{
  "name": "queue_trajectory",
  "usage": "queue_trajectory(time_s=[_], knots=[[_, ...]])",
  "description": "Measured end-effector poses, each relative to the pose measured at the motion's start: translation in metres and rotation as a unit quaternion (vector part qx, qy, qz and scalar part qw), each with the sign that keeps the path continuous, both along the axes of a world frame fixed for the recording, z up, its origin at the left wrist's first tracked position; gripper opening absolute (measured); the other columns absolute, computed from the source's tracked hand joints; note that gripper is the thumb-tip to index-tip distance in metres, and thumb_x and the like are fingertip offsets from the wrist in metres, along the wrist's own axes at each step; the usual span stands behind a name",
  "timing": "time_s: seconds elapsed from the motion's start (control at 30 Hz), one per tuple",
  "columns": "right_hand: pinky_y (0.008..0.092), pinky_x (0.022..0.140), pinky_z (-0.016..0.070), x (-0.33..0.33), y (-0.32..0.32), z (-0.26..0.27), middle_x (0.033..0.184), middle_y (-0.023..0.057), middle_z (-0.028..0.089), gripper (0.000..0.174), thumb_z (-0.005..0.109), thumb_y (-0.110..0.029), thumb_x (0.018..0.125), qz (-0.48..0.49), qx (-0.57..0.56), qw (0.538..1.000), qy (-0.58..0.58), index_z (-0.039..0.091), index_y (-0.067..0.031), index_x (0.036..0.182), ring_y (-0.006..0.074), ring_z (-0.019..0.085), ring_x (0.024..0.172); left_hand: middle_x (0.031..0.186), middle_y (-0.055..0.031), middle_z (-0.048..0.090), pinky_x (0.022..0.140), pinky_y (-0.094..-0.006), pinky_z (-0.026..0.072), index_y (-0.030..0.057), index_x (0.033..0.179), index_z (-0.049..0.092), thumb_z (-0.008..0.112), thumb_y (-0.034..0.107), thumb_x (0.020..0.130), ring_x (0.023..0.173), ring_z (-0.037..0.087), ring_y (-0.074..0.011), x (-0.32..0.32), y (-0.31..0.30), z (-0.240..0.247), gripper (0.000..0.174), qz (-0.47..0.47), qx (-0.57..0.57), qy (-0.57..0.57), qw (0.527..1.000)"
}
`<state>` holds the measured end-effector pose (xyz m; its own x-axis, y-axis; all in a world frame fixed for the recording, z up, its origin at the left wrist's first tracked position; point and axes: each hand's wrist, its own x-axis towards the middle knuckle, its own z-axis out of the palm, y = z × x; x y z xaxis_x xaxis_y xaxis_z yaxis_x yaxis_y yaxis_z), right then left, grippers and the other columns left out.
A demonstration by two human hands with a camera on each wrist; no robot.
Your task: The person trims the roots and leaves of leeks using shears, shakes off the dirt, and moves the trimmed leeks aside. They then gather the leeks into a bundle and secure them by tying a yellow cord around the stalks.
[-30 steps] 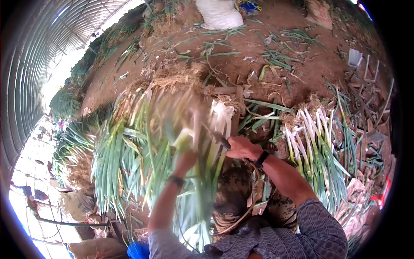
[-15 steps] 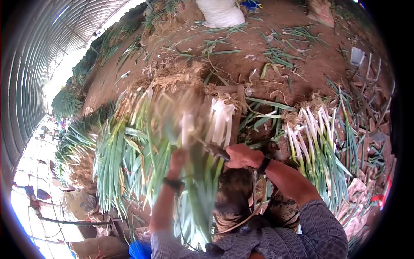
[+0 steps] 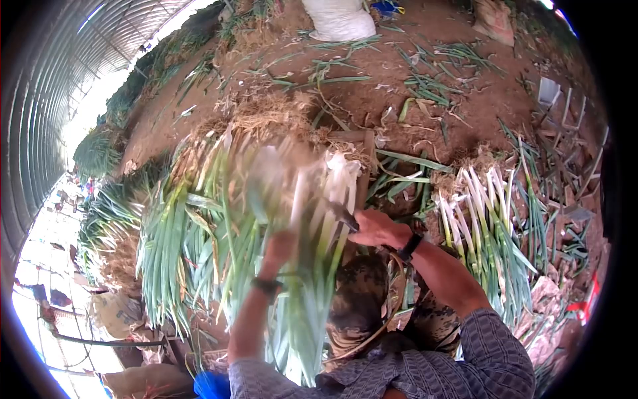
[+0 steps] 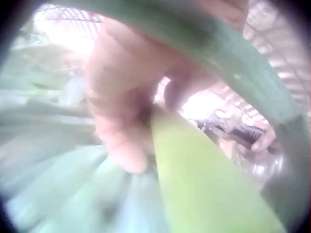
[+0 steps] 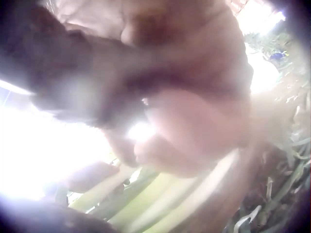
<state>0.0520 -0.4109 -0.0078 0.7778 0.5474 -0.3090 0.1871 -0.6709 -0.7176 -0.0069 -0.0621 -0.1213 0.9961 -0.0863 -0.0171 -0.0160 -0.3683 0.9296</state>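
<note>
My left hand (image 3: 278, 251) is curled round a green onion stalk, its white end and roots blurred above the fist in the head view. In the left wrist view the fingers (image 4: 127, 153) close on the pale green stalk (image 4: 204, 179). My right hand (image 3: 382, 229) grips the dark handle of a tool (image 3: 344, 218), which points left toward the held stalk; its far end is blurred. Fingers of that hand (image 5: 194, 126) look curled in the right wrist view. White-stemmed onions (image 3: 340, 183) lie just behind the tool, roots away from me.
A wide pile of green onions (image 3: 166, 246) lies at left, a smaller bunch (image 3: 488, 219) at right. Loose leaves (image 3: 425, 90) litter the brown soil beyond, near a white sack (image 3: 339, 20). Wooden pieces (image 3: 565, 146) lie at far right.
My left hand shifted left, then slightly back right, still holding onion, whose upper part stays blurred. The right hand keeps its grip on the tool, nearly in the same place.
</note>
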Motion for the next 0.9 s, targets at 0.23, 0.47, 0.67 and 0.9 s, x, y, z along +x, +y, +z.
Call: queue_trajectory(time_s=[0.23,0.47,0.67,0.9], knots=[[0.0419,0.060,0.0494,0.017,-0.028,0.054,0.067,0.0119,0.059,0.036,0.070,-0.033,0.077,-0.149,0.098,0.983,0.039,0.054,-0.0001,0.077,0.0261,0.061,0.064,0.081,-0.0198,0.066,0.067,-0.0507,0.0505,0.0078,0.084,0.063,0.064,0.037,0.088,0.078,0.064,-0.0420,0.004,-0.097,0.068,0.030,-0.022,0.434,0.050,0.899],[0.0399,0.059,0.0488,0.008,0.002,-0.003,0.065,0.0102,0.056,0.030,0.069,-0.030,0.076,0.067,-0.027,0.995,0.062,0.057,-0.0025,0.079,0.0243,0.058,0.061,0.095,-0.0161,0.066,0.071,-0.0488,0.0515,0.0066,0.094,0.062,0.065,0.029,0.087,0.086,0.064,-0.0391,-0.008,-0.119,0.073,0.023,-0.041,0.408,-0.089,0.908],[0.0402,0.052,0.0449,0.021,0.010,0.003,0.060,0.0105,0.055,0.028,0.069,-0.027,0.074,-0.066,-0.007,0.994,0.085,0.055,-0.0023,0.069,0.0245,0.057,0.055,0.100,-0.0176,0.064,0.078,-0.0482,0.0506,0.0074,0.104,0.062,0.063,0.015,0.085,0.093,0.060,-0.0398,-0.003,-0.052,0.069,0.020,0.113,0.338,-0.162,0.920],[0.0379,0.050,0.0438,0.027,0.022,0.028,0.064,0.0048,0.055,0.027,0.070,-0.026,0.075,0.111,-0.094,0.985,0.096,0.055,-0.0042,0.073,0.0201,0.055,0.057,0.116,-0.0211,0.058,0.084,-0.0508,0.0487,0.0054,0.112,0.056,0.061,0.020,0.085,0.100,0.059,-0.0427,0.014,0.000,0.064,0.031,0.137,0.391,0.020,0.910]])
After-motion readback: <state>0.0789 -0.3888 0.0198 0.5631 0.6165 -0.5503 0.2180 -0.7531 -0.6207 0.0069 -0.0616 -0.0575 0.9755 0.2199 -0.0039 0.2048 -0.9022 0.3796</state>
